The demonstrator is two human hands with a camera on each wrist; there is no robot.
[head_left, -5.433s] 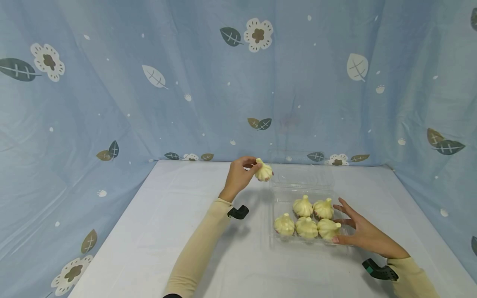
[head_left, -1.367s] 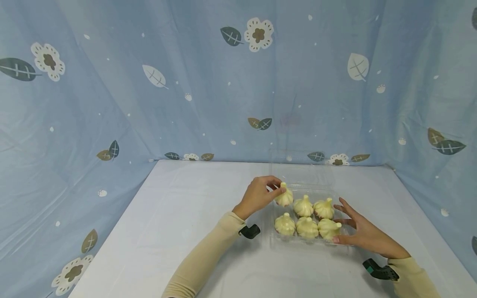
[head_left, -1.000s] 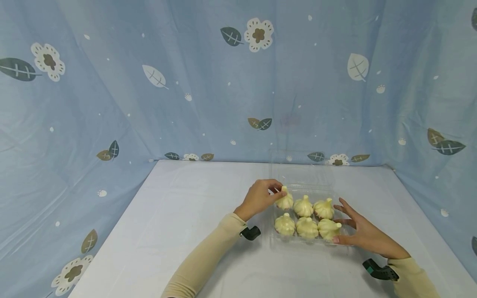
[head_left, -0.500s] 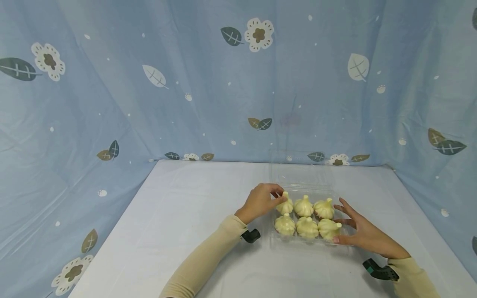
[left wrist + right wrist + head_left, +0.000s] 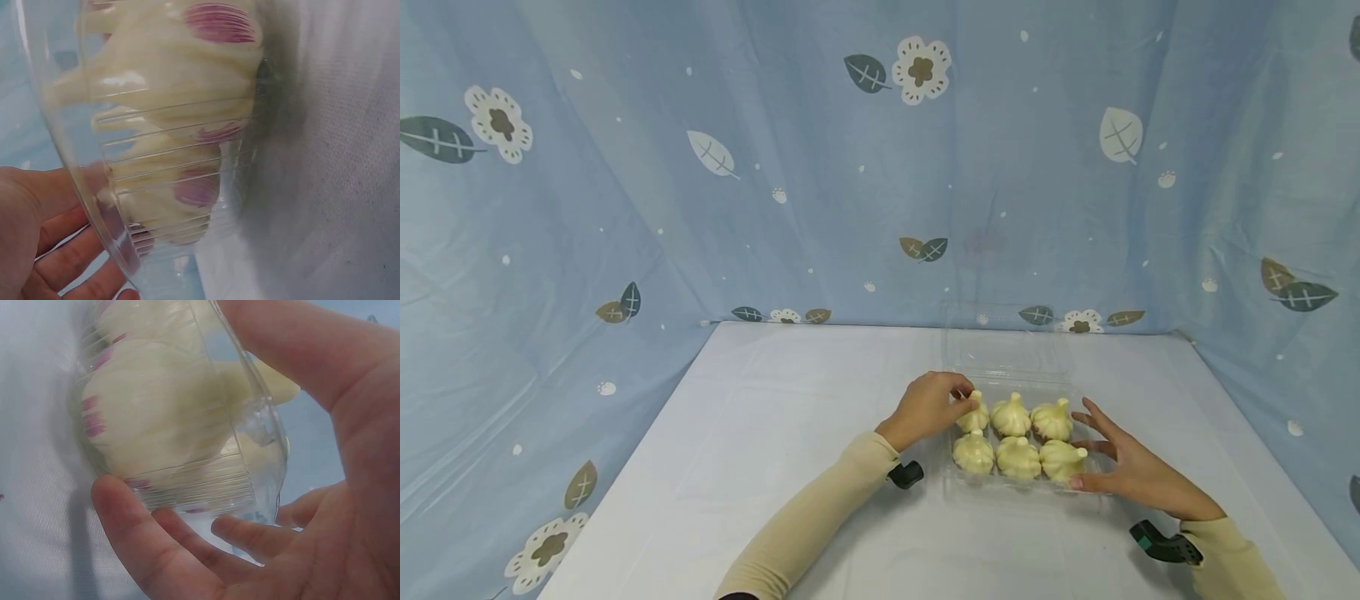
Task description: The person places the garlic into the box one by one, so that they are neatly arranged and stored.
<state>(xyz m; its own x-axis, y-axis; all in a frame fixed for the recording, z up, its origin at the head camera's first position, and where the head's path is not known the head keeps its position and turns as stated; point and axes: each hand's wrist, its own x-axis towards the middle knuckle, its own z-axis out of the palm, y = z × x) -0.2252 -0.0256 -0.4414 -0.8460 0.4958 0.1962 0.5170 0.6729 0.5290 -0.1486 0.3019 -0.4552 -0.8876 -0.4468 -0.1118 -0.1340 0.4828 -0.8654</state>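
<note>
A clear plastic clamshell box (image 5: 958,485) holds several pale garlic bulbs (image 5: 1018,459) in two rows, stems mostly up. In the head view my left hand (image 5: 925,408) pinches the stem of the back-left garlic bulb (image 5: 976,420), which sits down in the box beside the others. My right hand (image 5: 1138,471) holds the box at its right end, thumb at the front corner and fingers spread along the side. Through the ribbed wall in the right wrist view, a bulb (image 5: 156,412) shows purple streaks. The left wrist view has left-hand fingers (image 5: 69,256) beyond the box wall (image 5: 81,194).
The box's transparent lid (image 5: 1007,350) stands open behind it, towards the blue patterned curtain (image 5: 820,167). A white cloth (image 5: 790,392) covers the table. Black wrist cameras (image 5: 1165,546) are strapped at both sleeves.
My left hand has brought the garlic bulb from left of the lid over to the box, then lowered it into the back-left spot. The right hand has stayed put on the box.
</note>
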